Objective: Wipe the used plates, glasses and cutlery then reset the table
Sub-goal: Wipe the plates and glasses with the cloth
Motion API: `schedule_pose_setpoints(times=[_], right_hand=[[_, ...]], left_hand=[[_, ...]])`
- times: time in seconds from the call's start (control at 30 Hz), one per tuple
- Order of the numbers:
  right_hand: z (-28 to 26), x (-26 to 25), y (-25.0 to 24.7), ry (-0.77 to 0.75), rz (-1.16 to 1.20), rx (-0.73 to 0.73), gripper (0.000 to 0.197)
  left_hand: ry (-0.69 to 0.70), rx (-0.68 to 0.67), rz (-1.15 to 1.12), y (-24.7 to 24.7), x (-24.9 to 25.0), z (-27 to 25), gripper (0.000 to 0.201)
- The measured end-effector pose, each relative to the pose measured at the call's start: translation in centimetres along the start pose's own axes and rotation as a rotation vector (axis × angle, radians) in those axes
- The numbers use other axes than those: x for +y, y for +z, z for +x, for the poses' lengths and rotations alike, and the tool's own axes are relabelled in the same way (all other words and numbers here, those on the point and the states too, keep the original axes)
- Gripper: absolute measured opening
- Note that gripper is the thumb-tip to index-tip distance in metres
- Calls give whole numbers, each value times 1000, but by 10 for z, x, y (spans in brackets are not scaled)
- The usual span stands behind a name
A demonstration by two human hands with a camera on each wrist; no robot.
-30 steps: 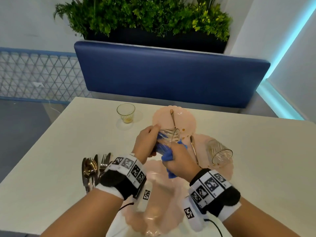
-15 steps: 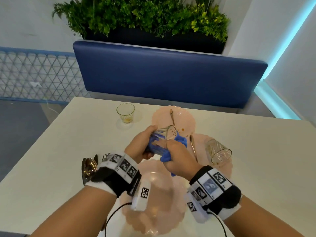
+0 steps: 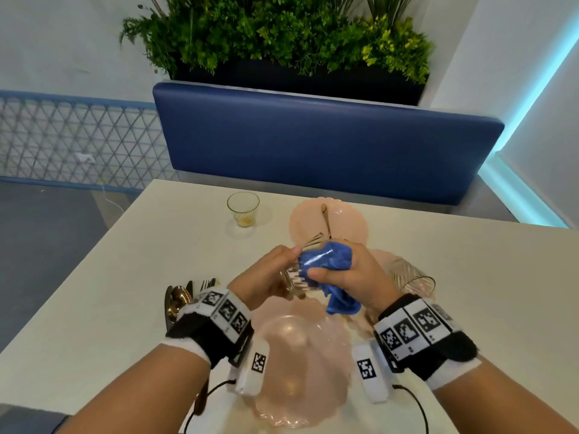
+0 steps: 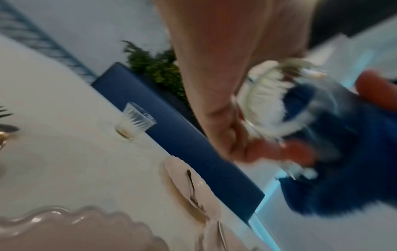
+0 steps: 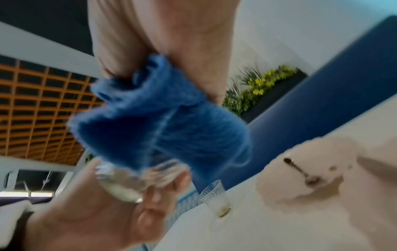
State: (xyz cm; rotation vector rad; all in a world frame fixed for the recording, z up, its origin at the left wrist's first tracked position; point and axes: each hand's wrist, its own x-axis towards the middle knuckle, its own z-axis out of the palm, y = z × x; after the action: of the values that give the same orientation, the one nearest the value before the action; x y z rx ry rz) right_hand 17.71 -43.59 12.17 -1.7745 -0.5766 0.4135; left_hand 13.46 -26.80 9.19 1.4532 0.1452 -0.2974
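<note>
Left hand (image 3: 266,274) grips a ribbed glass (image 3: 297,277) by its base, held above the table (image 3: 109,277) over the near pink plate (image 3: 300,355). Right hand (image 3: 351,277) fingers clench a blue cloth (image 3: 329,261), stuffed into the glass mouth, probably; wrist views are blurred. Second glass (image 3: 410,277) lies tipped at right. Small glass (image 3: 243,208) upright far left. Cutlery (image 3: 178,297) near left.

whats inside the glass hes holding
The blue cloth is stuffed into the glass, pushed in by the right hand; the left hand grips the glass. Any residue under the cloth is hidden.
</note>
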Motion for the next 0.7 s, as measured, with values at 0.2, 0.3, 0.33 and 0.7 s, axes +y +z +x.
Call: schedule_pose_setpoints(times=[0.2, 0.3, 0.33, 0.7], right_hand=[[-4, -14, 6, -117, 53, 86, 42], [0, -9, 12, -90, 80, 396, 48], [0, -5, 14, -63, 93, 477, 44], [5, -5, 51, 306, 1066, 57, 38]], left_hand=[[-184, -259, -124, 20, 18, -13, 71], [-69, -121, -198, 35, 14, -17, 56], [-21, -65, -195, 39, 13, -19, 53], [496, 406, 128, 26, -8, -24, 79]])
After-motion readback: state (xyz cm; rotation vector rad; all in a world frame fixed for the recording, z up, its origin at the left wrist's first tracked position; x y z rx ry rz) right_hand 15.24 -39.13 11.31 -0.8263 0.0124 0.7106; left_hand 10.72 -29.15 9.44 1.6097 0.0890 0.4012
